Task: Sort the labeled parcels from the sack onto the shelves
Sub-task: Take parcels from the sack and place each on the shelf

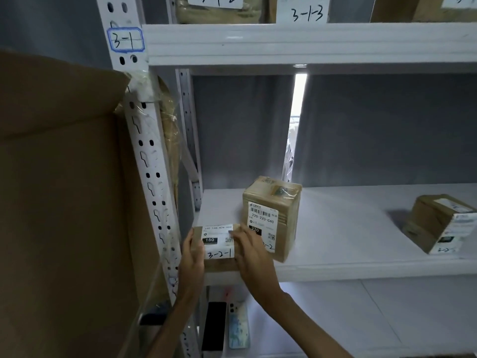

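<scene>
1. The person has a small brown parcel [219, 248] marked "3-2-1" at the front left corner of the middle shelf [361, 270], its bottom apparently at the shelf's front lip.
2. The left hand [192, 257] holds the parcel's left side, fingers curled round its edge; the right hand [251, 251] clasps its right side the same way. So the grip is a two-handed pinch on that parcel.
3. Just beside it, to the right, stands a taller parcel [271, 218] with a "220" label; a third parcel [438, 223] lies well apart at the far right.
4. I judge this to be the placing step: parcel matched to its slot, not yet let go.
5. Next it wants pushing back without knocking the taller parcel, then releasing.
</scene>
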